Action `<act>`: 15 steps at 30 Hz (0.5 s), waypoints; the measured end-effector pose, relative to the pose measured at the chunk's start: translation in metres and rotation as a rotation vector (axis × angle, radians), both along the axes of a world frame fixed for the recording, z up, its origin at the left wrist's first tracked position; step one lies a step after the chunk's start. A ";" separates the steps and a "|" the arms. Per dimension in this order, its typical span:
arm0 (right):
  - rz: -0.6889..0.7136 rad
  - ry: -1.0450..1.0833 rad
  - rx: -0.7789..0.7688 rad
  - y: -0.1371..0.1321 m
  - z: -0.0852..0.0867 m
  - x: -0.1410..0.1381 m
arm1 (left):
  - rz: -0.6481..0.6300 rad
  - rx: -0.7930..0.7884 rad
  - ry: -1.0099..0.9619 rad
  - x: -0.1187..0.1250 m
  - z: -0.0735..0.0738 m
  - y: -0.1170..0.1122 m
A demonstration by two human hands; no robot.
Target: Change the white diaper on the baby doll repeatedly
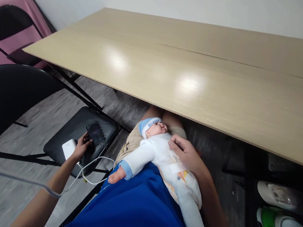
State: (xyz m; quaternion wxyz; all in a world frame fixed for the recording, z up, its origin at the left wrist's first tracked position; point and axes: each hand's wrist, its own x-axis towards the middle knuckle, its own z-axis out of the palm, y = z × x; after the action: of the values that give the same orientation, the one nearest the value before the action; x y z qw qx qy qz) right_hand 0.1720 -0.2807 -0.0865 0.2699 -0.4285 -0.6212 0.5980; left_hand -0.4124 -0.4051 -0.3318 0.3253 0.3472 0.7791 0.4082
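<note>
A doll (pixel 161 147) lies face up on its back across the person's lap, over beige shorts (pixel 129 143) with a creased, woven look and a smooth blue shirt (pixel 136 202). Its head and hands look like smooth, moulded plastic, rounded at cheek and nose; the suit is soft white cloth ending in a pale blue cuff (pixel 126 169). A blue cap (pixel 145 125) with a white, lettered band fits closely round the head. About the hips sits a puffy diaper (pixel 187 186) printed with orange shapes.

The right hand (pixel 186 154) rests on the doll's chest, fingers bent inward and thumb alongside; I cannot tell whether they pinch the cloth. The left hand (pixel 80 147) grips the near edge of a thin, flat, dark phone (pixel 92 132), its fingers closed on it above a black chair seat (pixel 79 120) with a smooth, padded surface. Just beside that hand is a white, blocky charger (pixel 68 148) with rounded corners. A white cable (pixel 12 174) runs in from the left and loops between chair and lap.

Ahead stretches a pale table (pixel 156 63) with fine wood grain, a satin sheen and a long, thin seam. The grey floor (pixel 22 110) is streaked like weathered planks. At lower right lies a rounded green-and-white object (pixel 269 219), too blurred to identify.
</note>
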 end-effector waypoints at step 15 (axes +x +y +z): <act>-0.005 0.001 -0.008 0.000 0.000 -0.001 | 0.062 -0.074 0.110 0.014 0.007 0.010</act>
State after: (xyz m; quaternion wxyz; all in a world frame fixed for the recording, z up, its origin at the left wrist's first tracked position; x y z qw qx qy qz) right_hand 0.1712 -0.2807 -0.0862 0.2702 -0.4309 -0.6175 0.6000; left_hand -0.3985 -0.3956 -0.3248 0.2818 0.3325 0.8208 0.3693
